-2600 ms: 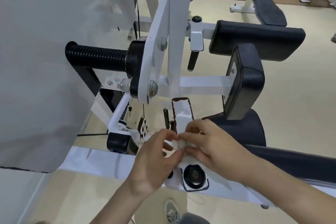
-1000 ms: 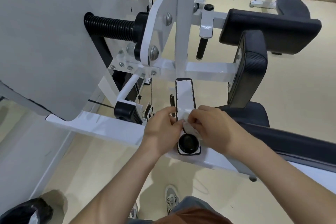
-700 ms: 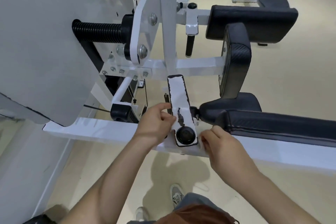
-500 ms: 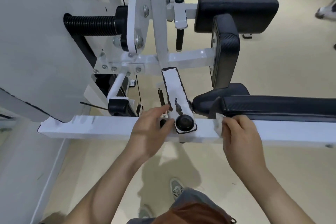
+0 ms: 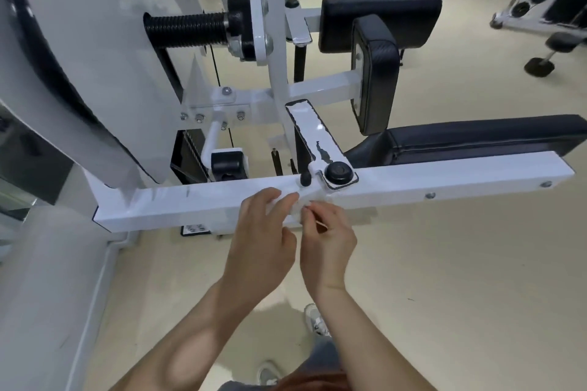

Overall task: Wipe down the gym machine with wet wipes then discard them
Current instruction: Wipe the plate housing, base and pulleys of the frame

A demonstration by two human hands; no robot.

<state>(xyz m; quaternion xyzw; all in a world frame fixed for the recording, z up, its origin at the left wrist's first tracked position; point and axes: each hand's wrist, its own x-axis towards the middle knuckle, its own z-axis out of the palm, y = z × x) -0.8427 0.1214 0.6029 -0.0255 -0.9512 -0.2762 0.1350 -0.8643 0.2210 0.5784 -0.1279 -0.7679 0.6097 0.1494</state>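
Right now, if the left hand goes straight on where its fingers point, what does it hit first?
The white crossbeam. The left hand, pinching the wipe, points forward at the beam's face just below the black peg. Depth unclear; the fingertips may be touching it.

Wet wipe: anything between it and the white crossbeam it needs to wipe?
Nothing visible. The wet wipe is pinched between the left hand and right hand, directly in front of the white crossbeam. The black knob and black peg sit on its top, above the wipe, not in the way.
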